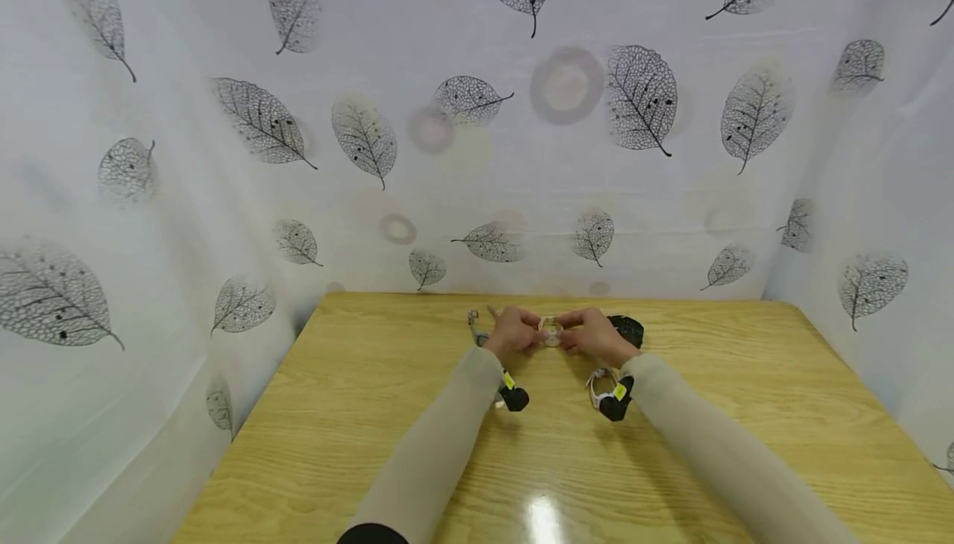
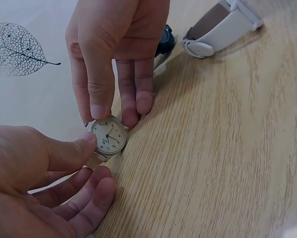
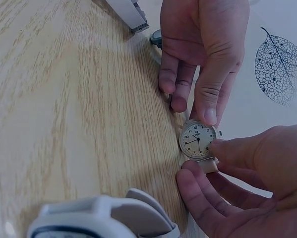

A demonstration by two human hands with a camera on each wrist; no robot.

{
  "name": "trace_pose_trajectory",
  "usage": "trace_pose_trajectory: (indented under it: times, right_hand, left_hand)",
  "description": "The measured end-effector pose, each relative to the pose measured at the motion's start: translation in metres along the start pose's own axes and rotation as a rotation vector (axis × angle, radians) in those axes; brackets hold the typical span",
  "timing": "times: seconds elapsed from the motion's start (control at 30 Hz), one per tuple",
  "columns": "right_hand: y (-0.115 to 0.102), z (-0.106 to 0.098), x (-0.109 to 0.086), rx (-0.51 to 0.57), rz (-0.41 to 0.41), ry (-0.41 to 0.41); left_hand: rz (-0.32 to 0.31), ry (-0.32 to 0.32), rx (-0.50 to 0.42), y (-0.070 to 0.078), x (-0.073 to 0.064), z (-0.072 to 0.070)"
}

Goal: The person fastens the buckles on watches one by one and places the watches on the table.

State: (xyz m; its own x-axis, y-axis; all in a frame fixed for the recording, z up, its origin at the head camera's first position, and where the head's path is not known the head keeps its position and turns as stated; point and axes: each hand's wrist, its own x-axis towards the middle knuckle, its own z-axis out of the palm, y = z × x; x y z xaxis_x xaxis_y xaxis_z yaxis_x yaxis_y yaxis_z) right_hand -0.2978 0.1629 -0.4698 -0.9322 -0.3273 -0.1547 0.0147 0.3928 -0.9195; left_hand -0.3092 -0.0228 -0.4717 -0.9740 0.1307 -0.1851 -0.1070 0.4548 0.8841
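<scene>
A wristwatch (image 2: 108, 136) with a pale round dial and light strap is between both hands, near the table's back edge. The left hand (image 1: 514, 331) pinches one side of it, its thumb at the edge of the dial. From the other side the right hand (image 1: 592, 335) grips it, thumb on the case rim. The dial (image 3: 198, 140) faces up in the right wrist view, while the fingers hide most of the strap. A white watch (image 1: 596, 388) stands on its looped strap beside the right wrist.
Left of the left hand lies a grey-blue watch (image 1: 477, 329). A black item (image 1: 628, 329) is behind the right hand. Partly hidden under the left wrist is a white object (image 1: 498, 401). A leaf-patterned curtain (image 1: 522, 180) hangs behind the wooden table (image 1: 373, 411).
</scene>
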Motion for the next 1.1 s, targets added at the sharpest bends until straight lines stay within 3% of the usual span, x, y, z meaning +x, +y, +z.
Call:
trace_pose_trajectory:
  times: [0.2, 0.33, 0.77, 0.93, 1.1]
  right_hand:
    - [-0.002, 0.000, -0.001, -0.003, 0.004, -0.011]
    - [-0.006, -0.004, -0.003, -0.060, 0.003, 0.002]
    - [-0.017, -0.009, -0.005, -0.130, -0.009, 0.006]
    - [-0.020, -0.007, -0.007, -0.154, -0.019, 0.013]
    - [-0.023, -0.004, -0.008, -0.195, -0.059, 0.034]
  left_hand:
    - [0.019, -0.004, -0.003, -0.001, -0.002, 0.000]
    - [0.032, -0.019, -0.032, -0.002, -0.003, -0.002]
    - [0.103, -0.008, -0.033, -0.002, -0.019, -0.028]
    - [0.160, 0.005, -0.004, -0.004, -0.026, -0.033]
    - [0.235, 0.061, 0.077, -0.007, -0.030, -0.039]
